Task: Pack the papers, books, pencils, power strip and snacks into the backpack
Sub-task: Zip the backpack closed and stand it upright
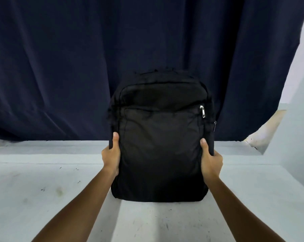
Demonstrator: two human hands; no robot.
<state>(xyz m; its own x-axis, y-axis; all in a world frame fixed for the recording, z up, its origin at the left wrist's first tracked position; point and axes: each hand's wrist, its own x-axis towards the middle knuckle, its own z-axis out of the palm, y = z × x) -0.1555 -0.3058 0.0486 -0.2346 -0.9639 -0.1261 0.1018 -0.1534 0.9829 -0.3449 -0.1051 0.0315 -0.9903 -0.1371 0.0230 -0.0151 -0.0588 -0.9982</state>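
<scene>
A black backpack (160,140) stands upright on the white table (43,189), its front pocket facing me. Its zippers look closed; a silver zipper pull (202,111) hangs at the pocket's upper right. My left hand (112,154) grips the backpack's left side, thumb on the front and fingers hidden behind. My right hand (210,158) grips the right side the same way. No papers, books, pencils, power strip or snacks are in view.
A dark blue curtain (77,58) hangs right behind the table. A pale wall (303,84) shows at the right, with a worn patch near the table's far right corner. The table top shows small scuff marks.
</scene>
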